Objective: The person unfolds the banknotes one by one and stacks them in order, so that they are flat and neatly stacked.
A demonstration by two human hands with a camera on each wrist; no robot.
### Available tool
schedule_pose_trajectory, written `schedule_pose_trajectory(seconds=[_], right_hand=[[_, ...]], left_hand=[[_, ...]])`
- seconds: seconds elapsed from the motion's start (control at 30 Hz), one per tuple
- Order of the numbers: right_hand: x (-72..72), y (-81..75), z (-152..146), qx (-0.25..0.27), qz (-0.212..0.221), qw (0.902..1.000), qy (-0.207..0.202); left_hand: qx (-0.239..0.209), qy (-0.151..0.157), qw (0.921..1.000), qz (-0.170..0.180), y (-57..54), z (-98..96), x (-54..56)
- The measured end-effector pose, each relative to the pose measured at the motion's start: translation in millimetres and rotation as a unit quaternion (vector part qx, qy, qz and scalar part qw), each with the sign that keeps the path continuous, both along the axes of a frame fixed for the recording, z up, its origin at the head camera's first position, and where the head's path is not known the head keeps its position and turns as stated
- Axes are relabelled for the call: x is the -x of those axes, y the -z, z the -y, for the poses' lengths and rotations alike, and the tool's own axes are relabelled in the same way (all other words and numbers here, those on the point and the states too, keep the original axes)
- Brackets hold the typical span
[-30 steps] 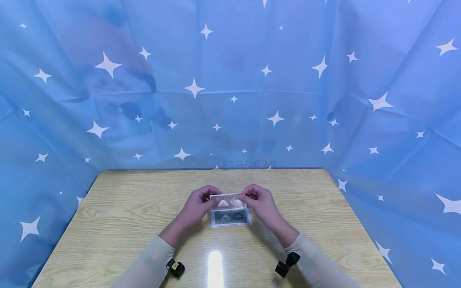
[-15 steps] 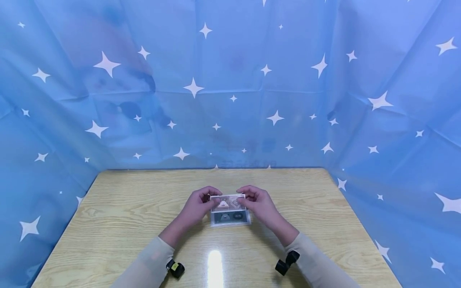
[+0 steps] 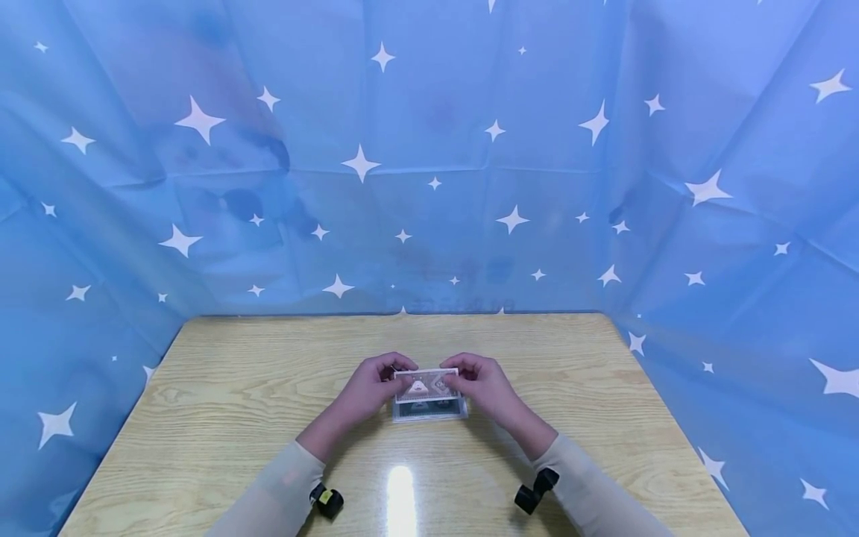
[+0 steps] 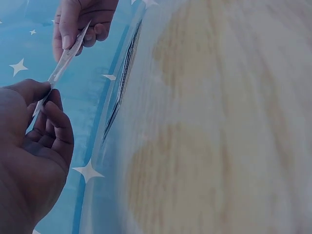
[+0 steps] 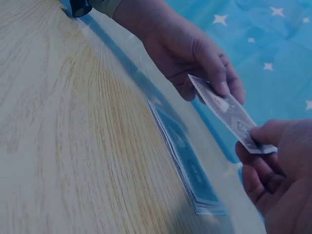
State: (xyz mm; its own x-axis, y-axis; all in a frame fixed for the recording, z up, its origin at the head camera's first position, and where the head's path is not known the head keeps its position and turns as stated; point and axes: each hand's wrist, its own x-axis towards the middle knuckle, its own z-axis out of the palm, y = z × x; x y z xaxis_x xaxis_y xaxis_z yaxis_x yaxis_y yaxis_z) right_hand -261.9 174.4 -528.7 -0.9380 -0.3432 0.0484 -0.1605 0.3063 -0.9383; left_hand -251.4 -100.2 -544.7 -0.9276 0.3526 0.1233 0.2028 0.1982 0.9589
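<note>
A pinkish-brown paper banknote [image 3: 429, 392] is held up between both hands, above the table and apart from it. My left hand [image 3: 365, 391] pinches its left end between thumb and fingers. At the opposite end, my right hand [image 3: 493, 391] pinches it the same way. Whether it is one note or several together I cannot tell. Below lies a flat stack of dark green banknotes [image 5: 187, 161], its layered edges showing in the right wrist view. In the head view the held note hides the upper part of this stack [image 3: 429, 415].
The wood-grain table [image 3: 268, 373] reaches back to a blue curtain [image 3: 429, 186] with white stars, which also hangs along both sides. A bright light reflection lies near the front of the table. Black wrist cameras [image 3: 329, 501] sit on both sleeves.
Both hands have brought the held banknote slightly toward me, so it covers more of the green stack. The right fingers have shifted their pinch a little on the note's right end.
</note>
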Motion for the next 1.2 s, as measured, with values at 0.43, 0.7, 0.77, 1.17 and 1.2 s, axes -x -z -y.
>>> schedule_pose_trajectory(seconds=[0.43, 0.7, 0.77, 1.17, 1.2], right_hand=[[-1.3, 12.2, -2.8, -0.061, -0.012, 0.9980, -0.009], [-2.7, 16.0, 0.1, -0.115, -0.064, 0.9911, -0.014], [-2.7, 16.6, 1.1, -0.124, -0.074, 0.9893, -0.015], [-4.2, 22.5, 1.6, -0.170, -0.108, 0.9793, -0.023], [-4.5, 22.8, 1.8, -0.178, -0.112, 0.9774, -0.023]], left_hand=[[0.127, 0.020, 0.9915, -0.020, 6.5, -3.1, 6.0], [0.202, 0.038, 0.9768, -0.061, 6.3, -6.1, 11.8], [0.213, 0.039, 0.9742, -0.062, 5.8, -7.0, 12.3], [0.260, 0.049, 0.9624, -0.061, 2.3, -10.2, 12.4], [0.266, 0.051, 0.9606, -0.064, 2.5, -10.5, 12.5]])
